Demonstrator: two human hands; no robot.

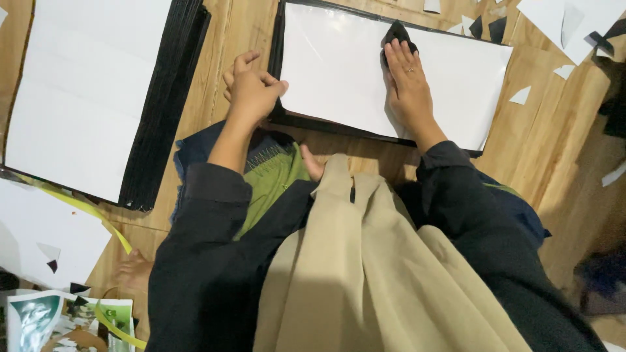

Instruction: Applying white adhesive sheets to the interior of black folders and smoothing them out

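Beige cloth (378,274) hid the lap above wooden boards (554,130), where the left hand (253,91) curled at a white sheet's (339,72) edge and the right hand (407,81) pressed flat, fingertips on a black scrap (396,32).

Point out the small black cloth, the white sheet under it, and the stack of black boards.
small black cloth (396,32), head view, its top fold.
white sheet (332,72), head view, bare middle.
stack of black boards (163,104), head view, right edge.

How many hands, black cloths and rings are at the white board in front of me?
Hands: 2, left hand and right hand
Black cloth: 1
Ring: 1
Total: 4
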